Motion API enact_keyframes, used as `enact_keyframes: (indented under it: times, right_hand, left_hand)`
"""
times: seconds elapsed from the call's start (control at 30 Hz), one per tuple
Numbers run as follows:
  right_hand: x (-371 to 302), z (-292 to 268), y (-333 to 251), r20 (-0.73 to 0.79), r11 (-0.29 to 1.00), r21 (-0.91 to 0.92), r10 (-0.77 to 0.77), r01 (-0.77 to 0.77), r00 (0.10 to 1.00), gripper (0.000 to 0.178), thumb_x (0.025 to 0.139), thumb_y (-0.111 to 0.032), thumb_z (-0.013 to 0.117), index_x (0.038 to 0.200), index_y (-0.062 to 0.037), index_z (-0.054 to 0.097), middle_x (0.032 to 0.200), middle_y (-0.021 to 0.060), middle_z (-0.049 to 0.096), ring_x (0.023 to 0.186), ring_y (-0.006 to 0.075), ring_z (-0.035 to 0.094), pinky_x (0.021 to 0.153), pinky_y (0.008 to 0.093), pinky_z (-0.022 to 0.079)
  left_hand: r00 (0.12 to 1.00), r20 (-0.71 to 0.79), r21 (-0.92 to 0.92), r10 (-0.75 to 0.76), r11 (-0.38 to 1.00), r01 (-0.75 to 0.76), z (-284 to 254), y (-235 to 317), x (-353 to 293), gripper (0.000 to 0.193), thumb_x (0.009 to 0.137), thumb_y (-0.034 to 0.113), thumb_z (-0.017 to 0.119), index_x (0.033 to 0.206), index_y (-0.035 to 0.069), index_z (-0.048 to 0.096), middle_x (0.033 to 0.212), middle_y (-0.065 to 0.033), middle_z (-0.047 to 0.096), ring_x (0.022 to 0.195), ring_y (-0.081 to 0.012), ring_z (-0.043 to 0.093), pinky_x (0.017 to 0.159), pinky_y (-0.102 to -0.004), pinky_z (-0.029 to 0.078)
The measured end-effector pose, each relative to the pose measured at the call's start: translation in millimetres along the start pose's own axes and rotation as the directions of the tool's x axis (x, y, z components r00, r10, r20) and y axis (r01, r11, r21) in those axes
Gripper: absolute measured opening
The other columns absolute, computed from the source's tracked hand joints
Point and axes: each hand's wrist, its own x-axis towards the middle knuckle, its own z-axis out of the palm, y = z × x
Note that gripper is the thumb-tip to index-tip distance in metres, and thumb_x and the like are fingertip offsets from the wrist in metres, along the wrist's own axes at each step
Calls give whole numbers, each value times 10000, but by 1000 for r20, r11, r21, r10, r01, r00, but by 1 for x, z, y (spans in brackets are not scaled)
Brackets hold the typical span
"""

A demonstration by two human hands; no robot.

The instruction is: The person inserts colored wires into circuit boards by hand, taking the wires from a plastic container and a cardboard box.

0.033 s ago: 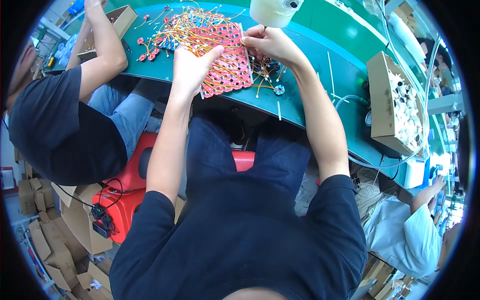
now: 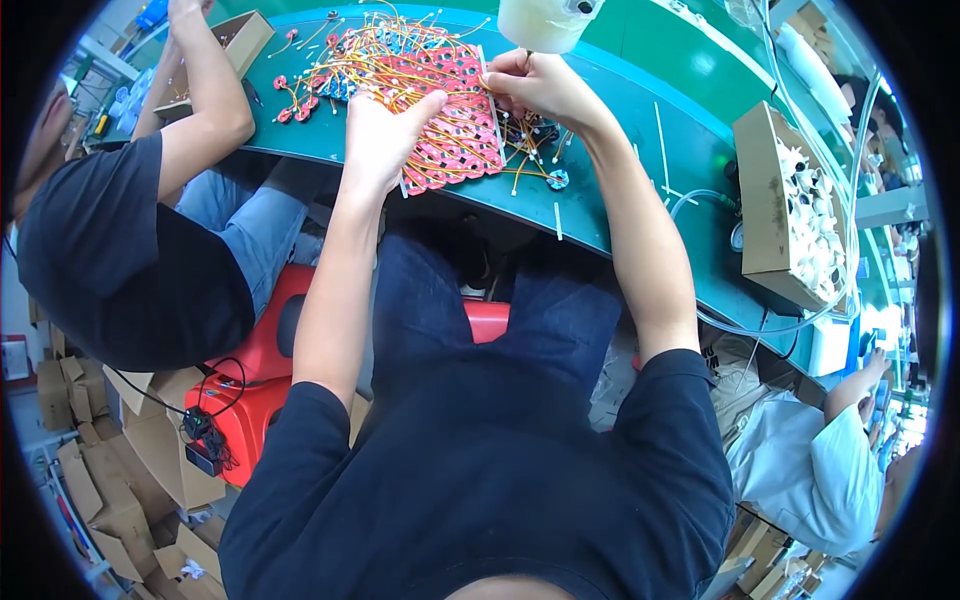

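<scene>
A panel of red circuit boards [image 2: 455, 155] with many yellow and brown wires lies at the near edge of the green table [image 2: 620, 130]. My left hand [image 2: 385, 135] rests on the panel's left part, thumb stretched out over the boards and the fingertips partly hidden among the wires. At the panel's upper right edge my right hand [image 2: 535, 88] is closed in a pinch; what sits between the fingertips is too small to name. Beneath that hand lies a dark cluster of wired parts [image 2: 530, 130]. A small round blue board [image 2: 558, 180] is just to its near side.
Loose red boards with wires [image 2: 300, 108] lie left of the panel. A whitish container [image 2: 545, 25] stands beyond my right hand. On the right are a cardboard box of white parts [image 2: 765, 200] and clear tubing [image 2: 760, 328]. A co-worker's arm [image 2: 215, 95] reaches over the table at left.
</scene>
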Motion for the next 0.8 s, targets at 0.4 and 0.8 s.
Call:
enact_keyframes:
  times: [0.4, 0.8]
  right_hand:
    - [-5, -4, -6, 108, 967, 251, 23, -50, 994, 178, 848, -176, 505, 720, -57, 536, 563, -38, 477, 496, 22, 456, 448, 144, 352]
    - [-2, 0, -2, 6, 998, 63, -23, 22, 1000, 172, 839, -195, 514, 715, -80, 544, 561, -31, 487, 483, 28, 449, 440, 147, 336]
  left_hand:
    - [999, 19, -58, 31, 998, -30, -2, 7, 3, 259, 694, -18, 654, 926, -78, 555, 837, -130, 622, 695, -161, 618, 619, -271, 517]
    - [995, 21, 316, 97, 944, -99, -13, -3, 9, 269, 686, 42, 680, 901, -70, 561, 818, -127, 623, 673, -153, 617, 606, -270, 511]
